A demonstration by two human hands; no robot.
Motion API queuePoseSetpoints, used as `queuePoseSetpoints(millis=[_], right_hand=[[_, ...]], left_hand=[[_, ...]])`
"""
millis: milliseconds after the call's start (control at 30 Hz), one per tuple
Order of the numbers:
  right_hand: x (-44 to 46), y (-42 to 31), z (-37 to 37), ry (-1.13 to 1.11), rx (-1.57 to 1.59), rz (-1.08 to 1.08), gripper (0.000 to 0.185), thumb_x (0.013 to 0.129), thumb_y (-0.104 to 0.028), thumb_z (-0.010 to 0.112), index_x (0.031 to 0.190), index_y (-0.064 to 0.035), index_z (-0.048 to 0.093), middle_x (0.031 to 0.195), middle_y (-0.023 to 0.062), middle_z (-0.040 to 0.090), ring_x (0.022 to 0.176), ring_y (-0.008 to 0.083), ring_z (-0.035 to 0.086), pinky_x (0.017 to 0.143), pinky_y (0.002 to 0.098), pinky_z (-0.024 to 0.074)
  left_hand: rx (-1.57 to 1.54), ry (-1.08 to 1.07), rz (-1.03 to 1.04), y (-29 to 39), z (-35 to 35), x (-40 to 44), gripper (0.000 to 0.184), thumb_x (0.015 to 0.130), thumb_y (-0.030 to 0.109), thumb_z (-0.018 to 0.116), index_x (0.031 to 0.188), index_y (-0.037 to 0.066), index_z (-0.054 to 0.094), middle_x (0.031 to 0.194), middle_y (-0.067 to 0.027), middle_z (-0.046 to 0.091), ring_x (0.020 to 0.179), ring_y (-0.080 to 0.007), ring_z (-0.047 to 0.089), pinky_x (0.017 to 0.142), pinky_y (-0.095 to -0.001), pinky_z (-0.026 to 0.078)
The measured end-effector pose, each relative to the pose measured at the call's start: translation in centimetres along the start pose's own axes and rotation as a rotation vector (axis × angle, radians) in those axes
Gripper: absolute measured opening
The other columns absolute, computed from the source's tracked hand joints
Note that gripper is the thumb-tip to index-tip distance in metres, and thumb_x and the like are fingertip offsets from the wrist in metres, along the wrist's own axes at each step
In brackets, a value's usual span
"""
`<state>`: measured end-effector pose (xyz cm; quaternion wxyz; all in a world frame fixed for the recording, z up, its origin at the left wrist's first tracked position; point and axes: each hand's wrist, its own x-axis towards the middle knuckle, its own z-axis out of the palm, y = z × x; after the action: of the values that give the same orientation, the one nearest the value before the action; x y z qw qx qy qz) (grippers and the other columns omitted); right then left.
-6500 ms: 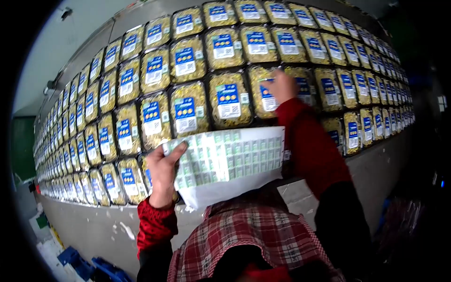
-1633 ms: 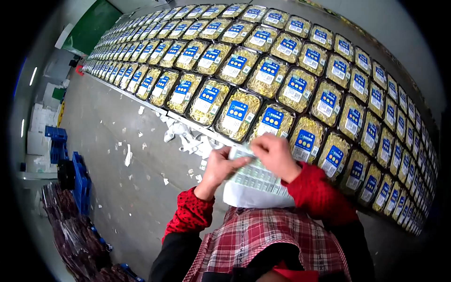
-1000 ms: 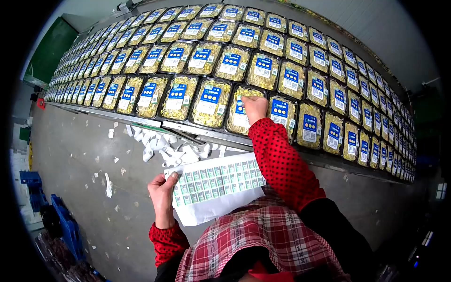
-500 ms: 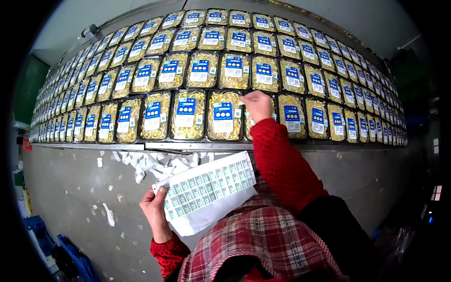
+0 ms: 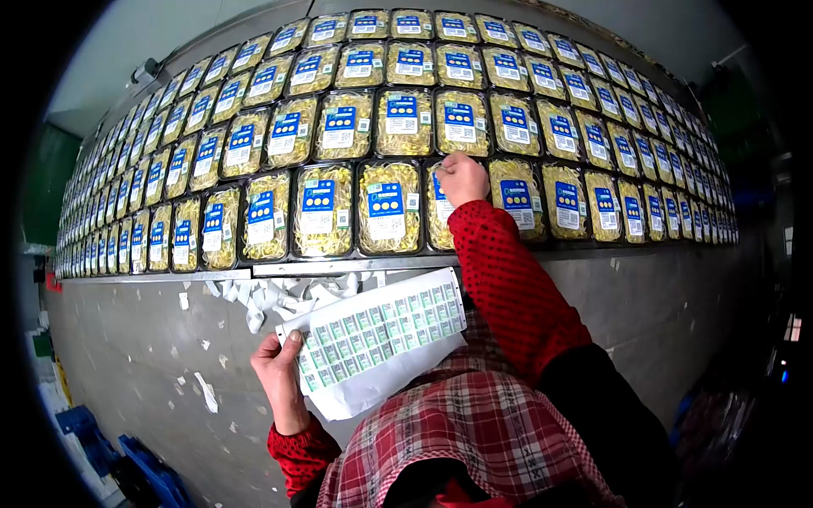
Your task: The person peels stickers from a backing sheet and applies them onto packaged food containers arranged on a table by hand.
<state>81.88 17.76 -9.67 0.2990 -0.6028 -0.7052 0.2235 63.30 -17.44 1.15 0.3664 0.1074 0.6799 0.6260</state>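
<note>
My left hand (image 5: 281,377) pinches the upper left corner of a white sheet (image 5: 381,339), which carries rows of small green and grey stickers. The sheet is tilted in front of the checked apron. My right hand (image 5: 463,179) is closed over the top of a front-row tray (image 5: 440,220); whatever its fingertips hold is too small or hidden to name. Beside it on the left stands another sprout tray (image 5: 389,207) with a blue and white label and a small sticker at its right. The tray (image 5: 518,203) to the right also bears a blue label.
Several rows of black sprout trays (image 5: 339,127) cover the long table, whose metal front edge (image 5: 339,267) runs across the view. White paper strips (image 5: 262,296) lie below it on the grey floor (image 5: 152,339). Blue pallets (image 5: 85,432) are at the lower left.
Since half a second ago, my right hand has moved slightly down, onto the top of the front-row tray. My left hand still holds the sheet. Earlier, both hands were together at the sheet.
</note>
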Motion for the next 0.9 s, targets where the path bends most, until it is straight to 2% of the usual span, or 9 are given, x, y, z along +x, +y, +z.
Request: queuePoseSetpoints(millis=[167,300,367,467,567,633,767,833,900], right_hand=[[0.3,-1.6,-2.9,-0.111,-0.432,-0.12,0.035,0.07,-0.026,0.075,0.095,-0.0065,0.059,0.086,0.0137,0.065,0.081,0.0331,0.064,0.067,0.0455,0.0502],[1.9,4.9,-8.1,-0.017,0.134,0.065,0.037,0.062,-0.026,0.083,0.08,-0.002,0.063,0.082,0.0125,0.065,0.074,0.0256,0.064,0.066,0.0362,0.0514],[2.9,9.7,-9.1,-0.083,0.279,0.104,0.036,0.062,-0.017,0.082,0.088,-0.0004,0.062,0.082,0.0116,0.064,0.081,0.0188,0.062,0.064,0.0322,0.0513],[3.1,11.3,-9.2,-0.134,0.343,0.087,0.036,0.063,-0.014,0.08,0.09,0.0002,0.062,0.088,0.0128,0.064,0.082,0.0209,0.062,0.069,0.0327,0.0509],[3.0,10.9,-8.6,-0.068,0.251,0.018,0.031,0.064,-0.009,0.077,0.089,-0.0002,0.061,0.089,0.0138,0.062,0.083,0.028,0.062,0.073,0.0366,0.0504],[2.8,10.0,-8.5,0.009,-0.098,-0.185,0.035,0.06,-0.002,0.077,0.09,-0.0019,0.059,0.091,0.013,0.059,0.09,0.0294,0.059,0.076,0.0358,0.0492],[3.5,8.6,-12.1,-0.039,-0.29,-0.075,0.039,0.059,-0.014,0.081,0.09,-0.0043,0.058,0.096,0.0155,0.056,0.089,0.0351,0.057,0.077,0.0405,0.0482],[5.9,14.0,-14.6,-0.013,-0.059,-0.14,0.046,0.059,-0.014,0.082,0.098,-0.0015,0.06,0.097,0.0128,0.06,0.08,0.0275,0.061,0.068,0.0351,0.0499],[7.6,18.3,-16.9,-0.139,0.222,0.192,0.048,0.06,-0.01,0.081,0.101,0.0008,0.059,0.097,0.0103,0.06,0.076,0.0208,0.06,0.063,0.0297,0.0497]], left_hand=[[-0.009,-0.007,0.029,0.4,1.3,0.0,0.013,0.082,0.006,0.065,0.088,-0.005,0.065,0.078,-0.0061,0.065,0.066,-0.0094,0.057,0.064,-0.0214,0.045],[-0.047,0.009,0.053,-0.6,1.2,0.3,0.015,0.079,0.004,0.068,0.09,-0.007,0.066,0.079,-0.0061,0.065,0.066,-0.0101,0.057,0.065,-0.023,0.045],[-0.041,-0.021,0.022,-0.3,2.1,0.1,0.016,0.079,0.004,0.069,0.091,-0.007,0.066,0.079,-0.0062,0.066,0.067,-0.0102,0.057,0.066,-0.0235,0.046],[-0.013,-0.058,0.022,0.0,3.5,0.3,0.014,0.079,0.002,0.069,0.089,-0.006,0.066,0.079,-0.0068,0.066,0.066,-0.0102,0.057,0.066,-0.0228,0.045],[-0.017,-0.117,0.021,1.0,4.7,0.2,0.012,0.079,0.001,0.069,0.088,-0.006,0.066,0.079,-0.0068,0.066,0.067,-0.0101,0.057,0.066,-0.0227,0.045],[0.022,-0.129,0.044,0.9,5.3,0.2,0.014,0.08,0.002,0.067,0.091,-0.006,0.066,0.081,-0.0075,0.067,0.068,-0.0109,0.059,0.066,-0.0232,0.046],[0.039,-0.146,0.062,1.2,6.4,-0.4,0.015,0.081,0.002,0.065,0.093,-0.006,0.066,0.083,-0.0083,0.067,0.07,-0.0122,0.061,0.068,-0.0241,0.047],[0.034,-0.158,0.09,1.0,6.8,-0.5,0.015,0.081,0.001,0.064,0.094,-0.005,0.066,0.085,-0.0085,0.067,0.073,-0.0126,0.061,0.071,-0.025,0.048],[0.036,-0.18,0.076,0.9,7.6,-0.6,0.015,0.08,0.0,0.064,0.094,-0.005,0.066,0.085,-0.0085,0.067,0.073,-0.0122,0.061,0.072,-0.0245,0.048]])
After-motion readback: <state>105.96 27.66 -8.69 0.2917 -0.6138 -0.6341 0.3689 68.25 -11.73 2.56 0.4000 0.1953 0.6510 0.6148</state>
